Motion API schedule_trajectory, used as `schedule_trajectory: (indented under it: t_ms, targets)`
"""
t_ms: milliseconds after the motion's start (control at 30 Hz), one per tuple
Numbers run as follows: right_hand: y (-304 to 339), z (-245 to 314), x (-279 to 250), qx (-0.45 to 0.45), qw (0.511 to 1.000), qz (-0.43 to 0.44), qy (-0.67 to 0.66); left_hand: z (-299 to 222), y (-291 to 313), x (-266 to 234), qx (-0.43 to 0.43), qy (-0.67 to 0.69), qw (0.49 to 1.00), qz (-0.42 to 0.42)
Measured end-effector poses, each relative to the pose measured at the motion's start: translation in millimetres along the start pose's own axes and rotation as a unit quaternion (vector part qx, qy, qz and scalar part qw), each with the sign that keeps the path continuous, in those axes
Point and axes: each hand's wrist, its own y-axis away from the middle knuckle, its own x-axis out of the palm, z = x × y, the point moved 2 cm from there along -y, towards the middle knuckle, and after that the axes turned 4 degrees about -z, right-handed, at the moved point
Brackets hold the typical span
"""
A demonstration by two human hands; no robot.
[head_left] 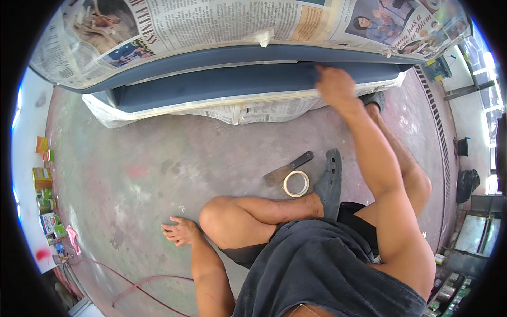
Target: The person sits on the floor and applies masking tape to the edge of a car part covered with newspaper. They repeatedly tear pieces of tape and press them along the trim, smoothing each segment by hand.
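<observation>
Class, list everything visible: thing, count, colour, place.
Long panel: two bands, blue-grey, top centre
Newspaper: several sheets, mostly white, around panel
Scraper: one, dark-handled, floor centre
Tape roll: one, cream, beside scraper
Cans: several, mixed colours, by left wall
Cloth: one, pink, left floor
Hose: count unclear, reddish, lower left
Drain grate: one, dark, right floor
Container: one, black, right wall
Clogs: two, dark grey, on feet
Shirt: one, dark, lower centre
Left hand: one, bare, on floor
Right hand: one, bare, at panel
</observation>
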Motion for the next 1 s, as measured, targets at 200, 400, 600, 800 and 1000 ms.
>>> schedule_trajectory:
  t_ms: [200,400,600,800,1000]
  targets:
    - [49,-156,-35,0.196,0.979,-0.054,-0.033,11,-5,1,-0.005,-0.014,0.999,-0.048]
    - [114,-386,45,0.29,0.956,-0.004,0.036,-2,0,9,0.003,0.176,0.983,0.042]
    - [177,-284,51,0.342,0.903,0.251,-0.072,118,45,-54,0.115,0.36,0.926,-0.023]
    - [234,-305,37,0.327,0.919,0.197,-0.093,239,204,-44,0.004,0.264,0.848,0.459]
    - [259,-310,37,0.304,0.928,0.186,-0.106,188,226,-86,-0.274,0.454,0.661,0.531]
